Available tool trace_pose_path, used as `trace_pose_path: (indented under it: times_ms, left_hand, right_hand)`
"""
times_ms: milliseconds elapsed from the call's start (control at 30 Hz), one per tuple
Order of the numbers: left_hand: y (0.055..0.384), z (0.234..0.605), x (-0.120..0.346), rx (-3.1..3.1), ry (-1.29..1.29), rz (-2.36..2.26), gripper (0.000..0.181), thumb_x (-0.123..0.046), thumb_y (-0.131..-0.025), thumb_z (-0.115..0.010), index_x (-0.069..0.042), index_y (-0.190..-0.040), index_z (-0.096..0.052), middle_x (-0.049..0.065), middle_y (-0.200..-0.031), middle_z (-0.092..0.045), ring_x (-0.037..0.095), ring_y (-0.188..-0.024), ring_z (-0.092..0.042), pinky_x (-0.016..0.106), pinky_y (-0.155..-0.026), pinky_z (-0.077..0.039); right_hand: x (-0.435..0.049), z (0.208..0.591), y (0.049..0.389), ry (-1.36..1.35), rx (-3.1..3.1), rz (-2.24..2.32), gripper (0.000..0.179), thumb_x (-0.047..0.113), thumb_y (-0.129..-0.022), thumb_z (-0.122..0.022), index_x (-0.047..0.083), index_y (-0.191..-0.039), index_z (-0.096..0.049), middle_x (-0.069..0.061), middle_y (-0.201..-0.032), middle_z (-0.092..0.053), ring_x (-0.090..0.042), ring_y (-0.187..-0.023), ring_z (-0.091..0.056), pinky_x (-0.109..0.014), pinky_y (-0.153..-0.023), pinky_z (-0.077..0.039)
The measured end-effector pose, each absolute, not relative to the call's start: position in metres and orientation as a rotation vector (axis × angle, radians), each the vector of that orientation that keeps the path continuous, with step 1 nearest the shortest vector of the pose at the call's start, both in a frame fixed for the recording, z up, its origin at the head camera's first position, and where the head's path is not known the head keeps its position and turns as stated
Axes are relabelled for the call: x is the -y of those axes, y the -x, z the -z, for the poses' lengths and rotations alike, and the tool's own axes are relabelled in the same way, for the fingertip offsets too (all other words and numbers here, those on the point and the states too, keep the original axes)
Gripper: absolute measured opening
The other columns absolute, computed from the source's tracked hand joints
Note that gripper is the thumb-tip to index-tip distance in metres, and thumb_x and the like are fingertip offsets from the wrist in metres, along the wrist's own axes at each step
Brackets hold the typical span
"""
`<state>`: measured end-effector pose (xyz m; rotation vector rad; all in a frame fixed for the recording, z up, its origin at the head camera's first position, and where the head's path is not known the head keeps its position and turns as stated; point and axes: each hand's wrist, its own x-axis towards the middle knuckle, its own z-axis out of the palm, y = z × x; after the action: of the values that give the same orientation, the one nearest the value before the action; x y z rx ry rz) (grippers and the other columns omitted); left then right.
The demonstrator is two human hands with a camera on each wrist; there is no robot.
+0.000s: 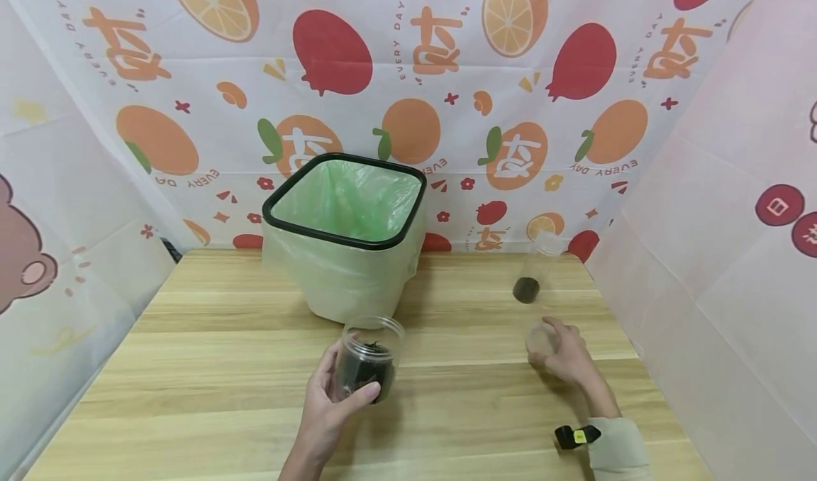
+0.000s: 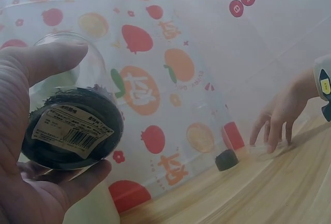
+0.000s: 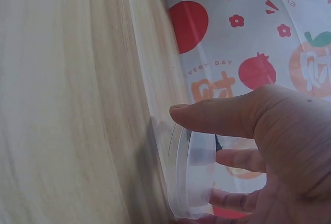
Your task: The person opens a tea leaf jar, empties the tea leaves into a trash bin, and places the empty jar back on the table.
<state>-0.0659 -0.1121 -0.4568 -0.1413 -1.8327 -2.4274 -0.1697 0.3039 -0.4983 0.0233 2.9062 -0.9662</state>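
Note:
My left hand (image 1: 324, 404) grips a clear plastic jar (image 1: 368, 367) part-filled with dark, dry shreds, the thumb across its side. In the left wrist view the jar (image 2: 72, 125) is tilted, its base showing a printed barcode label (image 2: 72, 131). No lid covers its mouth. Low over the right part of the table, my right hand (image 1: 567, 353) pinches a clear plastic lid (image 1: 542, 340) between thumb and fingers. The right wrist view shows the lid (image 3: 192, 175) on edge to the camera, its rim close to the tabletop.
A bin (image 1: 345, 282) with a black rim and a pale green liner stands at the table's back, left of centre. Another clear container (image 1: 527, 289) with dark contents at its bottom stands back right. Printed cloth (image 1: 357, 119) hangs behind the wooden table (image 1: 210, 367) and along both sides.

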Motion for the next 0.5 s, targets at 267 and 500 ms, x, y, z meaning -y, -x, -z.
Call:
trace_pose_path:
  times_ms: [267, 500]
  left_hand:
    - [0.0650, 0.4574, 0.1129, 1.851, 0.131, 2.399, 0.074, 0.012, -0.079, -0.071, -0.009, -0.145, -0.045, -0.001, -0.133, -0.062, 0.012, -0.118, -0.063, 0.024, -0.096, -0.055]
    - [0.0642, 0.4571, 0.1141, 1.834, 0.129, 2.406, 0.075, 0.013, -0.079, -0.071, -0.007, -0.146, -0.044, 0.006, -0.136, -0.061, 0.013, -0.117, -0.064, 0.025, -0.095, -0.056]
  right_hand:
    - [-0.3034, 0.5003, 0.1691, -0.014, -2.936, 0.934, 0.086, 0.023, -0.081, -0.084, 0.001, -0.151, -0.040, -0.041, -0.139, -0.043, -0.058, -0.124, -0.048, -0.069, -0.097, -0.046]
    - [-0.3005, 0.5000, 0.1690, -0.018, -2.936, 0.911, 0.085, 0.021, -0.081, -0.084, 0.001, -0.151, -0.040, -0.040, -0.140, -0.045, -0.059, -0.127, -0.046, -0.070, -0.101, -0.043]
